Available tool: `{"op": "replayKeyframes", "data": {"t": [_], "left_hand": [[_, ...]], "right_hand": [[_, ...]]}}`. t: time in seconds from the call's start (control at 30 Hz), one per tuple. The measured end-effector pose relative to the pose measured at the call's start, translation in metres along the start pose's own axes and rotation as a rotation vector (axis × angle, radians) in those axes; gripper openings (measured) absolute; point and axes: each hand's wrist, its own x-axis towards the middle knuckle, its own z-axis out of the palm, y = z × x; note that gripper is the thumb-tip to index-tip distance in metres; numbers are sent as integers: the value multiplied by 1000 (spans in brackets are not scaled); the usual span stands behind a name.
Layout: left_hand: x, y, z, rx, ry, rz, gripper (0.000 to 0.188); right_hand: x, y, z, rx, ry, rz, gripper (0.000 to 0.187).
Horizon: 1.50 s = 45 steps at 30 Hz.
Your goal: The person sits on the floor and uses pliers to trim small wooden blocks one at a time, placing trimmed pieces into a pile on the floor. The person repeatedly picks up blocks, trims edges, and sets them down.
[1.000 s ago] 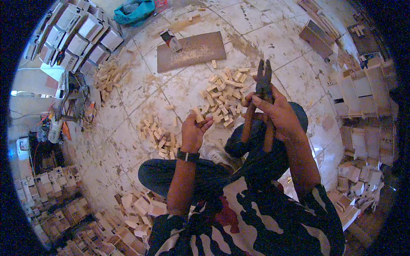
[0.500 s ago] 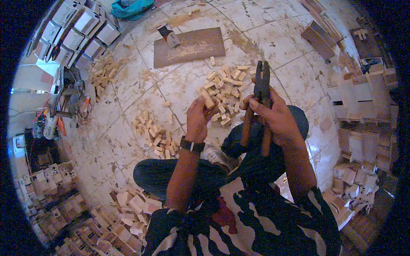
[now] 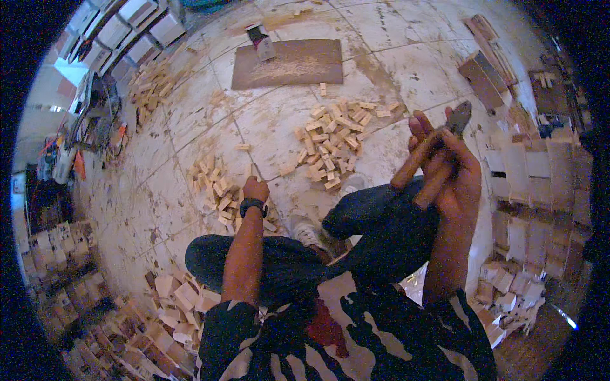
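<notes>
Diagonally, pliers point(image 3: 416, 159) nose-out, forward-right

So our left arm point(image 3: 243, 257) is reaching pretty much straight out, left hand point(image 3: 256, 188) back-side up with the fingers point(image 3: 254, 182) curled under, tips hidden. Our right forearm point(image 3: 451, 257) is angled outward too, but that right hand point(image 3: 460, 170) is rolled palm-up, fingers half bent.
</notes>
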Motion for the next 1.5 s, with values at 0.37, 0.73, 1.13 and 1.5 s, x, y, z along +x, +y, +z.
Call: {"op": "replayKeyframes", "data": {"t": [0.37,0.73,1.13,1.5], "left_hand": [[15,-14,4,62,228,-216,50],[55,-40,0,-74,123,-30,51],[-6,-19,18,708,-771,185,38],[20,-17,-86,176,-503,648,20]], "right_hand": [[-5,13,15,-337,97,27,58],[-1,16,23,-563,-2,145,66],[-3,19,24,-617,-3,160,66],[-9,17,28,-669,15,204,59]]}}
